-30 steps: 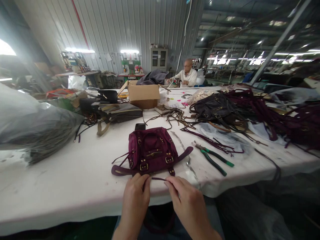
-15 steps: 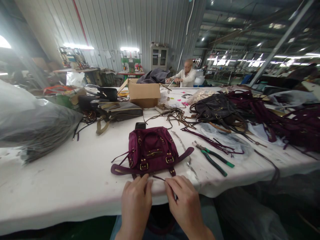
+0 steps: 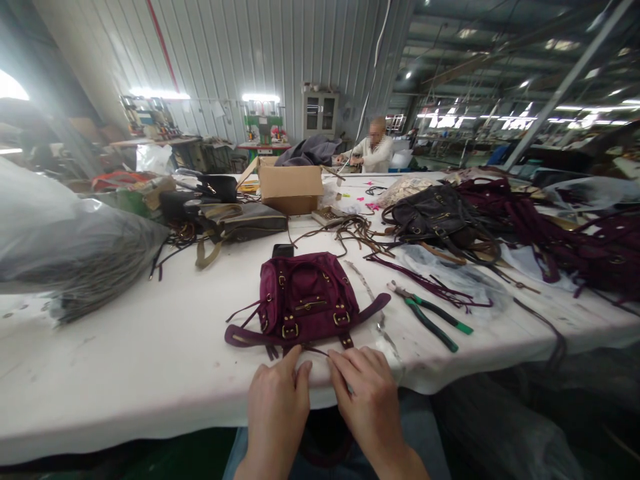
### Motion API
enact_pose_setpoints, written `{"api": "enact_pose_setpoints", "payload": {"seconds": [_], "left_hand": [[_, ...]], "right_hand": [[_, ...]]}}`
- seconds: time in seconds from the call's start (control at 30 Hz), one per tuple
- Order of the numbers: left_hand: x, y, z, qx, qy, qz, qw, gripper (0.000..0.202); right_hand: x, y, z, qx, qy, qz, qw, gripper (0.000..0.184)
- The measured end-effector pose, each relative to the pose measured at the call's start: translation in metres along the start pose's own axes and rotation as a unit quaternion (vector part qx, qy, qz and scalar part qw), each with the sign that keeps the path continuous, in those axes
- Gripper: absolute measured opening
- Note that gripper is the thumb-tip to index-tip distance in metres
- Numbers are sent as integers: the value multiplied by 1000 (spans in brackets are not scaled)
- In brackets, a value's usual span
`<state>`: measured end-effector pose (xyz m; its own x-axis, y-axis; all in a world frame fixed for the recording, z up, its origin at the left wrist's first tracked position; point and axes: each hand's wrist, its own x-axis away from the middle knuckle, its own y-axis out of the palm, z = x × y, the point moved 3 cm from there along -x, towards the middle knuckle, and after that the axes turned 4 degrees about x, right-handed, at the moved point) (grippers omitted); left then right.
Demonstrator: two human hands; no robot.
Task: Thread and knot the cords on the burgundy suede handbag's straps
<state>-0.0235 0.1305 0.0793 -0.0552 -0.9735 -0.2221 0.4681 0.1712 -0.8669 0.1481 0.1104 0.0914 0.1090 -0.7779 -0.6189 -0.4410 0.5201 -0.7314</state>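
Note:
A small maroon handbag (image 3: pixel 307 297) with brass buckles lies on the white-covered table, its front toward me. A thin dark lace (image 3: pixel 317 351) runs between my fingertips just in front of the bag. My right hand (image 3: pixel 367 390) pinches one end of it between thumb and fingers. My left hand (image 3: pixel 279 393) is closed around the other end, with its index fingertip on the lace by the bag's lower edge; what lies under its curled fingers is hidden. Green-handled pliers (image 3: pixel 433 315) rest open to the right of the bag.
Behind the bag are a phone (image 3: pixel 283 251), a cardboard box (image 3: pixel 291 188) and loose brown laces (image 3: pixel 357 230). More bags, including a dark grey one (image 3: pixel 425 217), are piled at right. A plastic-wrapped bundle (image 3: pixel 95 253) stands at left. A co-worker (image 3: pixel 376 152) sits across the table.
My left index finger has straightened and moved onto the lace, with the thumb lifting apart from it. My right hand keeps its pinch. The whole view has shifted slightly.

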Motion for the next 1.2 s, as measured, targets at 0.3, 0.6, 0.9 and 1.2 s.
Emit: {"api": "enact_pose_setpoints", "payload": {"seconds": [0.3, 0.6, 0.9, 1.2], "left_hand": [[0, 1, -1, 5, -16, -21, 1000, 35], [1, 1, -1, 43, -36, -36, 998, 35], [-4, -3, -3, 120, -89, -75, 986, 33], [-1, -1, -6, 50, -68, -33, 996, 35]], "right_hand": [[-3, 4, -1, -16, 2, -7, 1000, 19], [-4, 5, 1, -33, 13, -3, 999, 18], [-8, 13, -1, -16, 0, -46, 999, 17], [-14, 14, -2, -41, -17, -65, 997, 24]]}}
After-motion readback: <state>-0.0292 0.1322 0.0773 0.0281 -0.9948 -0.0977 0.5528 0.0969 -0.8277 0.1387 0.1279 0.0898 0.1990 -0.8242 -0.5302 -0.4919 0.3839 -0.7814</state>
